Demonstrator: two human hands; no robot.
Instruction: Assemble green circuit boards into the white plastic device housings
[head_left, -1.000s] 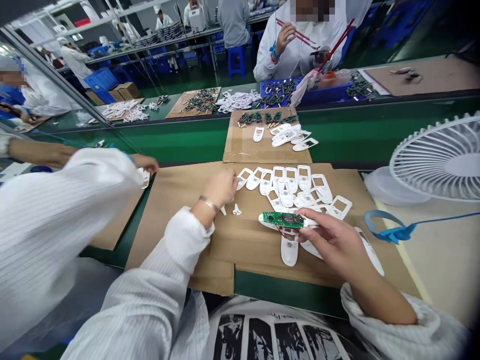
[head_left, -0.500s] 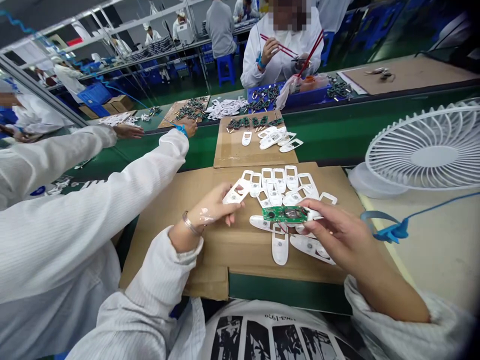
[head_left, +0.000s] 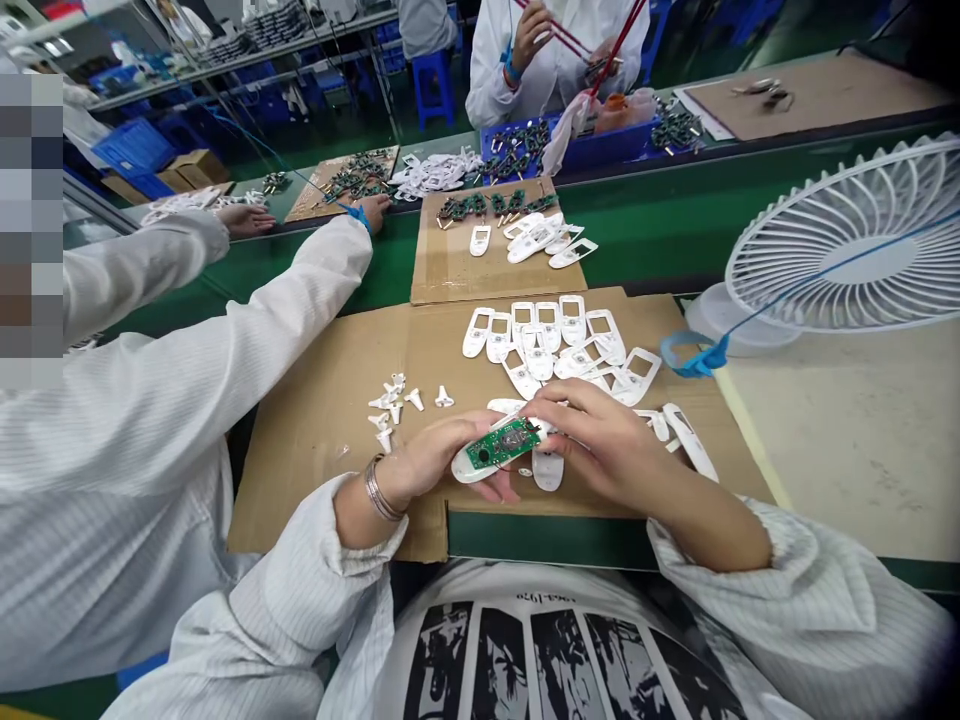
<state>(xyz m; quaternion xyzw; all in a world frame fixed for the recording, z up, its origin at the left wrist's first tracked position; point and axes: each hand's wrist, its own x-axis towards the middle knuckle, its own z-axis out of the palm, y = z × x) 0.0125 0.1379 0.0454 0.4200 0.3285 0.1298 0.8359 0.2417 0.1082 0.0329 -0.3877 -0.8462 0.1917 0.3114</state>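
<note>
My left hand (head_left: 431,455) is closed around a white plastic shell (head_left: 463,470), holding it tilted above the cardboard. In that shell, or right over it, lies a green circuit board (head_left: 491,450) with a dark round part. The fingers of my right hand (head_left: 611,445) pinch the right end of the board; its exact seating is hidden by them. Behind my hands, several white shells with rectangular windows (head_left: 574,322) are spread out. Small white plastic pieces (head_left: 394,405) lie beyond my left hand.
A cardboard sheet (head_left: 300,450) covers the bench. A smaller cardboard piece (head_left: 442,275) carries more boards and shells. On the right stand a white fan (head_left: 862,250) and a blue cord (head_left: 697,362). A co-worker's sleeve (head_left: 285,290) reaches across at left; another person (head_left: 555,60) holds red sticks opposite.
My right hand has moved left and brought the circuit board to the shell in my left hand. The left hand has lowered toward me with the shell. The view has tipped down.
</note>
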